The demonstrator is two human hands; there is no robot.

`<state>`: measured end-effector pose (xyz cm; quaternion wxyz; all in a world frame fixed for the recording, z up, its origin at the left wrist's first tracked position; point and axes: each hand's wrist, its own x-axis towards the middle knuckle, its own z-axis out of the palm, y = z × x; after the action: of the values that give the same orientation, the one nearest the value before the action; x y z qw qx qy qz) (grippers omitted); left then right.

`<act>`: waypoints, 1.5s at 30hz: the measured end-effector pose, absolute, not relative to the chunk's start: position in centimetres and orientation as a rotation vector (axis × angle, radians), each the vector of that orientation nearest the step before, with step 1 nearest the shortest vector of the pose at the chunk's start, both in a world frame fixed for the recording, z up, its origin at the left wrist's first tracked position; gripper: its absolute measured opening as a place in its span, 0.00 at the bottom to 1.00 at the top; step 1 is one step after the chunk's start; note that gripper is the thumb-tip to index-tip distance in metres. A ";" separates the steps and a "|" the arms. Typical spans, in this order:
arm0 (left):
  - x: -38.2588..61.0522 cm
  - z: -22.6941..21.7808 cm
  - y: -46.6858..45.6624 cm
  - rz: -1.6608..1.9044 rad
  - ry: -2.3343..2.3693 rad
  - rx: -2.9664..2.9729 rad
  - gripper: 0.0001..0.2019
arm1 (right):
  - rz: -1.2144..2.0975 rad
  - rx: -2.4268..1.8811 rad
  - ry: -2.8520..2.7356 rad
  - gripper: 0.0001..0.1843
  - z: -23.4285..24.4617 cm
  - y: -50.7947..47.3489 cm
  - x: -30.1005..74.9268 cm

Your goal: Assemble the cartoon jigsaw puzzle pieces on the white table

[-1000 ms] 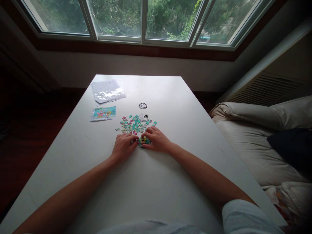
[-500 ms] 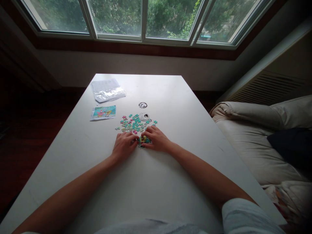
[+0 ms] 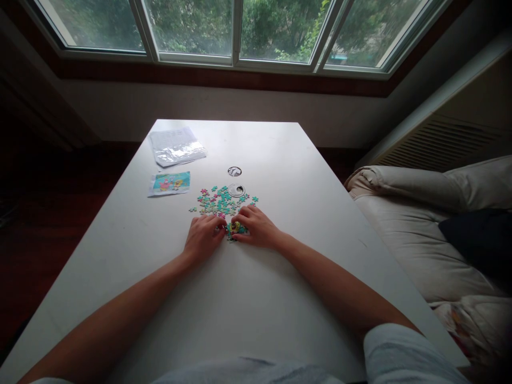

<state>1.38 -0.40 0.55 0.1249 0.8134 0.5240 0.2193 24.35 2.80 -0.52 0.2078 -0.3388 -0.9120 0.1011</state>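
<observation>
A small joined patch of jigsaw puzzle (image 3: 235,228), yellow and teal, lies on the white table between my hands. My right hand (image 3: 256,226) grips the patch from the right, thumb at its near edge and fingers at its far edge. At the patch's left edge, my left hand (image 3: 206,234) has thumb and fingertips pinched together; what is between them is too small to make out. Loose puzzle pieces (image 3: 220,201), mostly teal with some pink and pale ones, are spread just beyond my fingers.
A round metallic disc (image 3: 236,190) touches the loose pieces, with another round item (image 3: 234,171) behind it. To the left lie a picture sheet (image 3: 171,183) and a clear plastic bag (image 3: 176,146) with paper. A cushioned sofa (image 3: 408,234) stands right of the table (image 3: 224,320).
Both hands keep nearly the same place and grip around the puzzle patch. The whole view has shifted very slightly.
</observation>
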 end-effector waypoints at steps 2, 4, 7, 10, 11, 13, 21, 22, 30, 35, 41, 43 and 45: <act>1.4 0.6 -0.4 0.651 1.519 2.364 0.05 | 0.278 -0.940 -2.539 0.21 -0.6 2.8 24.3; 1.4 0.6 -0.4 0.666 1.513 2.350 0.05 | 0.274 -0.937 -2.539 0.21 -0.6 2.9 24.3; 1.4 0.6 -0.3 0.696 1.483 2.293 0.06 | 0.272 -0.937 -2.543 0.21 -0.6 2.9 24.4; 1.2 0.8 -0.1 0.715 1.440 2.159 0.08 | 0.273 -0.940 -2.546 0.21 -0.6 2.9 24.4; 1.1 0.9 0.0 0.710 1.431 2.108 0.08 | 0.274 -0.941 -2.546 0.21 -0.6 2.9 24.4; 0.9 1.1 0.0 0.688 1.426 2.031 0.09 | 0.279 -0.941 -2.546 0.21 -0.6 2.9 24.4; 1.2 1.5 -0.2 0.599 1.455 2.066 0.07 | 0.292 -0.931 -2.543 0.21 -0.6 3.0 24.5; 1.3 1.4 -0.2 0.597 1.469 2.089 0.07 | 0.293 -0.932 -2.543 0.21 -0.6 3.0 24.5; 1.8 1.3 -0.8 0.602 1.535 2.164 0.05 | 0.288 -0.924 -2.542 0.20 -0.5 3.1 24.3; 1.8 1.1 -0.8 0.641 1.547 2.148 0.05 | 0.292 -0.927 -2.542 0.20 -0.6 3.1 24.3; 1.5 0.6 -0.4 0.669 1.559 2.135 0.05 | 0.299 -0.929 -2.543 0.20 -0.6 3.0 24.3; 1.4 0.5 -0.4 0.664 1.563 2.142 0.06 | 0.299 -0.930 -2.542 0.20 -0.6 3.0 24.4; 1.3 0.6 -0.3 0.666 1.572 2.149 0.06 | 0.301 -0.932 -2.540 0.20 -0.6 3.0 24.4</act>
<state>1.30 -0.29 0.57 0.1971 0.7676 0.5616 0.2379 24.40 3.02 -0.60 0.2082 -0.3349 -0.9126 0.1082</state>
